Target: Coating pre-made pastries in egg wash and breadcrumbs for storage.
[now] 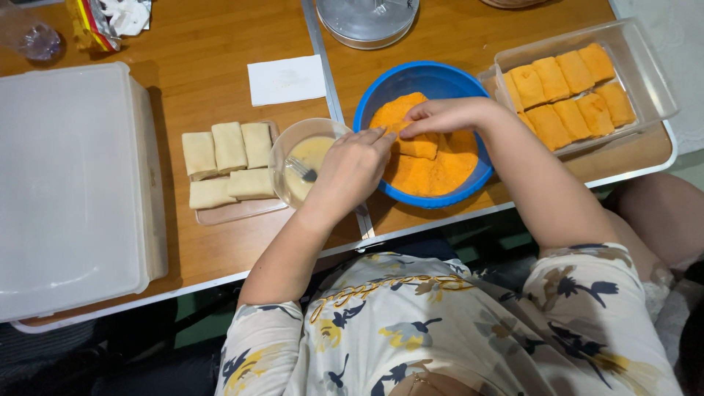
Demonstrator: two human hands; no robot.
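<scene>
Overhead view of a wooden tabletop (220,81) seen from the person's head. Centre of the frame: a blue bowl (381,92) holding orange breadcrumbs (433,172). Both hands meet over its left half. The left hand (352,169) reaches in from the lower left, its fingers (381,136) curled together onto the near end of a crumb-coated roll (419,147). The right hand (447,116) comes from the right, its fingers (411,130) pressed together on top of the same roll, so the piece is clamped between the two hands and lies on the crumbs near the bowl's middle.

Just left of the blue bowl, touching the left wrist area, stands a clear glass bowl (282,147) of pale batter with a fork (302,171) resting in it. Further left, a shallow tray (238,213) carries five uncoated pale rolls (227,147) in two rows. At the upper right, a clear rectangular container (645,73) holds two rows of coated orange rolls (565,92). A white paper sheet (286,79) lies above the glass bowl, and a large white lidded box (70,191) fills the left side of the frame. A round metal lid (367,22) sits at the top centre.
</scene>
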